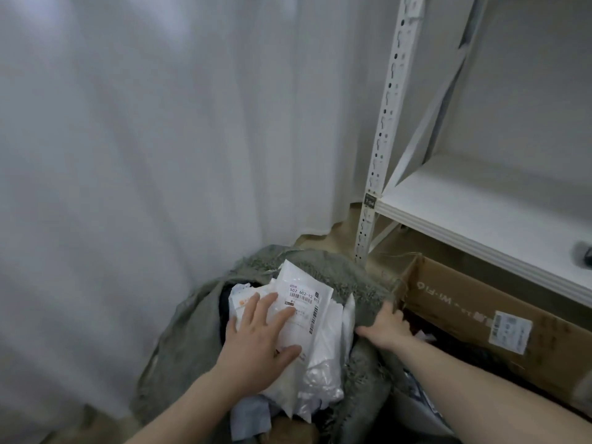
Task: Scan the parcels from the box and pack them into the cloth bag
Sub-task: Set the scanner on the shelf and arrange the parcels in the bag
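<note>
A white curtain (pixel 134 155) hangs behind a grey-green cloth bag (pixel 189 334) heaped with parcels, beside a cardboard box (pixel 480 302). The left hand (pixel 256 341) presses flat, fingers spread, on a white barcode-labelled parcel (pixel 307 302); the right hand (pixel 389 326) grips the bag's rim.

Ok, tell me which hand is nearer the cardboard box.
Right. The right hand grips the cloth bag rim right beside the cardboard box; the left hand presses on the white parcel, farther off.
</note>
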